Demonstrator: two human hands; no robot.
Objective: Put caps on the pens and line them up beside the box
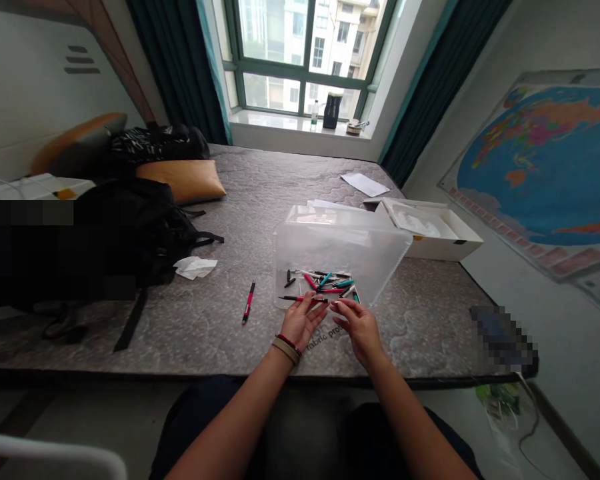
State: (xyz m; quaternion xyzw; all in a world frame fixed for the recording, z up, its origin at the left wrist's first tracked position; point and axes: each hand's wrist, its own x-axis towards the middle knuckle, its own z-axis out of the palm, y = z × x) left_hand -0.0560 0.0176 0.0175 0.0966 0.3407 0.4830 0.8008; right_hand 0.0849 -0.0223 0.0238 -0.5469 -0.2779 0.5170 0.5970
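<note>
A red and black pen (310, 299) lies across the fingers of my left hand (300, 323), held under the thumb with its thin tip pointing left. My right hand (360, 328) is beside the pen's other end, thumb and fingertips pinched together; whatever they hold is too small to make out. Just beyond both hands, a clear plastic bin (340, 240) lies with its opening toward me. Several loose pens and pen parts (325, 280) in red, teal, black and white are inside it. Another red and black pen (249, 303) rests on the mattress left of the bin.
The patterned mattress (180, 340) bears a crumpled tissue (196, 267), a black backpack (145, 233) and a tan cushion (180, 180) at the left. Behind the bin on the right are an open white box (445, 243) and a paper sheet (365, 185). A blurred-out dark item (503, 340) lies at the right edge.
</note>
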